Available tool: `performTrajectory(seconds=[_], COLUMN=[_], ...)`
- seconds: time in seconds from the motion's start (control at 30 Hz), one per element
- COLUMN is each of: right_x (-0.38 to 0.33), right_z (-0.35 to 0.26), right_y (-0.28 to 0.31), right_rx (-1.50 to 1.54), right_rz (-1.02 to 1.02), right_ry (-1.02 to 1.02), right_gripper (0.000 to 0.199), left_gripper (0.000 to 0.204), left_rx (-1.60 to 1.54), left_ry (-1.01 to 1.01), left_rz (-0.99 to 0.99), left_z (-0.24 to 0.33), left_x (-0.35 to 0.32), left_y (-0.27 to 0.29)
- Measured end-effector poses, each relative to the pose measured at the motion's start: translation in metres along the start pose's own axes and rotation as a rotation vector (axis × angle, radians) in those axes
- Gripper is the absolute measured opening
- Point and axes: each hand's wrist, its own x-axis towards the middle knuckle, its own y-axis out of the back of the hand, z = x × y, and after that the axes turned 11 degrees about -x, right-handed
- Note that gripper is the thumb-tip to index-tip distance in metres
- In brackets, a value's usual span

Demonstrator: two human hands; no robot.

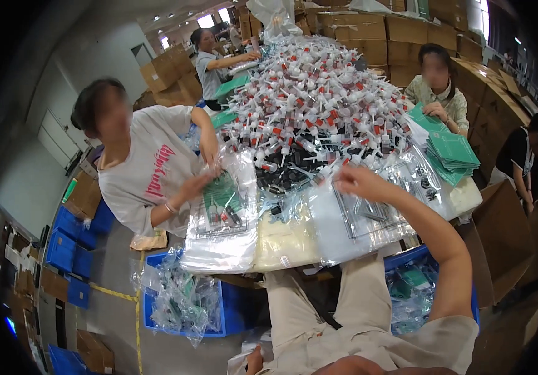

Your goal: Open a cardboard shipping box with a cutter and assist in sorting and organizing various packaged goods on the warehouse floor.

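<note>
My right hand point(361, 184) reaches over the table to the near edge of a heap of small bottles point(319, 94) with white pointed tips and red or clear bodies. Its fingers are curled together; what lies between them is too small to make out. Under my right forearm, clear plastic bags point(356, 219) lie stacked, with small clear tubes point(372, 210) on top. Black caps point(284, 169) are piled between the bottles and me. Low beside my lap, my left hand point(254, 361) is only partly in view, near crumpled clear plastic; its fingers are mostly hidden.
At left, a person handles a bag with a green card point(222, 195). Another person at right holds green booklets near a stack point(453, 153). A third works behind. Blue bins point(231, 312) with filled bags stand below the table. An open carton point(503, 237) is at right.
</note>
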Motion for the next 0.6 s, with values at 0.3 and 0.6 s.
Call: performTrajectory(seconds=[0.3,0.6], right_x=[0.148,0.18], right_z=[0.119,0.083], right_y=[-0.009,-0.012], right_rx=[-0.446,-0.673], right_rz=[0.601,0.586], right_ry=[-0.375,-0.489], right_gripper=[0.078,0.067], left_gripper=[0.033,0.027], left_rx=[0.482,0.398], left_ry=[-0.405,-0.708], left_rz=[-0.342,-0.342], left_z=[0.006,0.271], left_x=[0.047,-0.024], left_y=[0.04,0.073])
